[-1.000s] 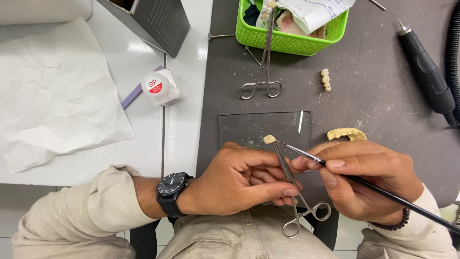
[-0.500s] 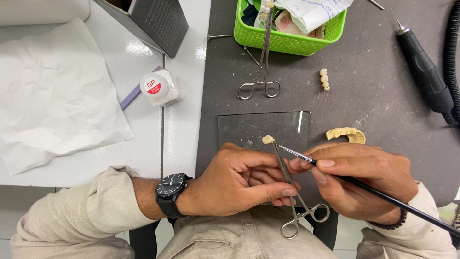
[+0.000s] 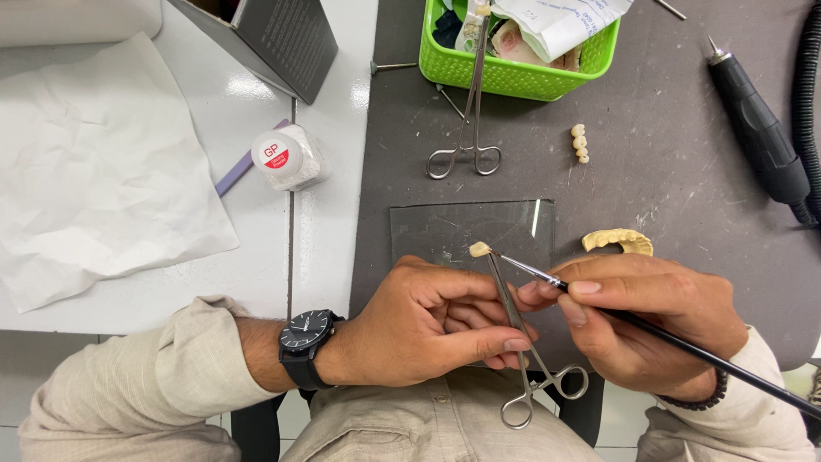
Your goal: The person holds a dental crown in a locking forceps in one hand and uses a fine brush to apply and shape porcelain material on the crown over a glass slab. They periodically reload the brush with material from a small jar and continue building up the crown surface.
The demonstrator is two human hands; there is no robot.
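Tooth (image 3: 480, 249), small and cream, sits clamped in the tip of the thin metal clamp (image 3: 513, 316), over the near edge of the glass slab (image 3: 453, 227). Clamp's long axis runs from its ring handles near my lap up and slightly left, tip pointing away from me. My left hand (image 3: 419, 329) is closed around the clamp shaft, thumb and fingers pinching it partway up. My right hand (image 3: 641, 312) pinches a thin black brush (image 3: 684, 346) like a pen; brush runs from lower right to upper left, its fine tip touching the tooth. Black watch (image 3: 305, 335) on my left wrist. On the dark mat (image 3: 684, 188): a second clamp (image 3: 466, 128) lying up-down, leaning into the green basket (image 3: 513, 81), a short row of teeth (image 3: 581, 143), a yellowish jaw cast (image 3: 617, 240) just beside my right hand, a black handpiece (image 3: 757, 128) at right. White jar (image 3: 280, 158) and paper sheet (image 3: 94, 171) lie on the white table to the left.
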